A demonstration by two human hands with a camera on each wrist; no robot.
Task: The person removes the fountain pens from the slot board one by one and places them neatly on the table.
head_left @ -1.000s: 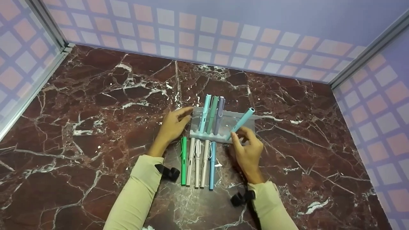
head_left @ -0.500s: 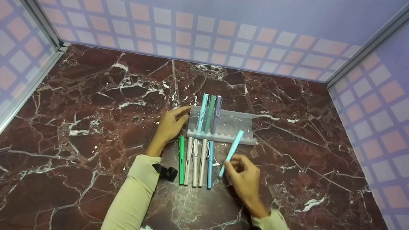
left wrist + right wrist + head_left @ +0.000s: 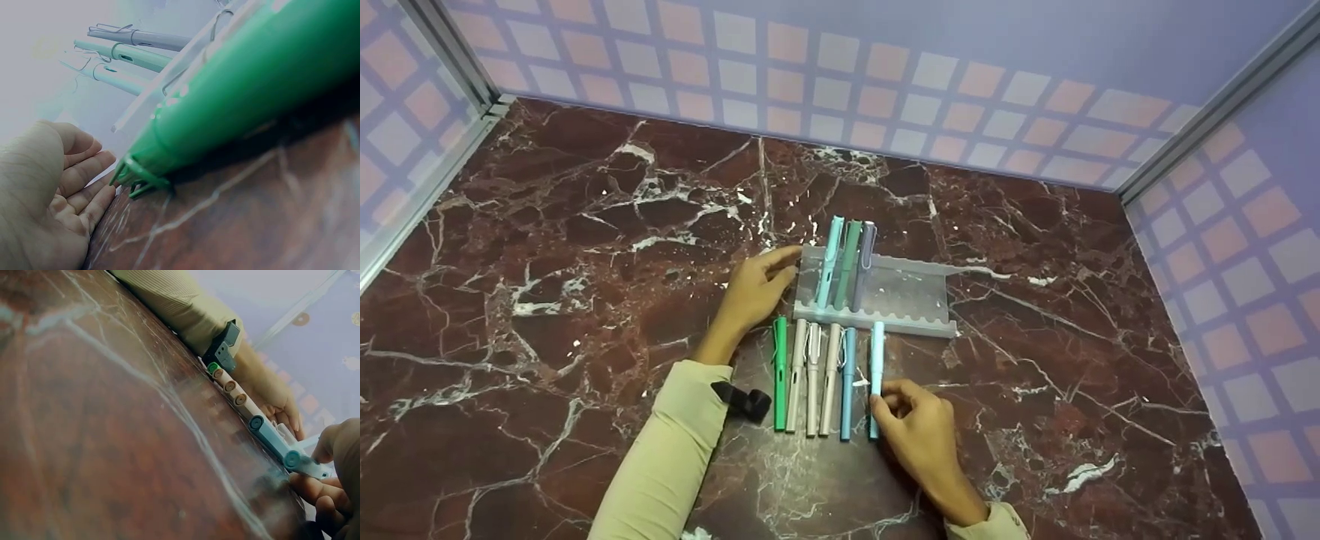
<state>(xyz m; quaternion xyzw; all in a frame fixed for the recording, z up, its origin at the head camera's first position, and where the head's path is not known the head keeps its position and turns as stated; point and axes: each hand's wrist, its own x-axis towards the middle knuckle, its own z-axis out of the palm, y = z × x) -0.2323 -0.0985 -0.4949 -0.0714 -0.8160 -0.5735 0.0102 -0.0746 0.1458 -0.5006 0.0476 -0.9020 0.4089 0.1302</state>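
Pinching the slim pale-blue pen (image 3: 877, 352) near its lower end, my right grip (image 3: 921, 431) kept it lengthwise toward the clear plastic rack (image 3: 911, 296).

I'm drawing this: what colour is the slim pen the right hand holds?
The slim pen is light blue, clearest in the head view.

No text, label, brand, number or sign can be read (in any of the 3 views).
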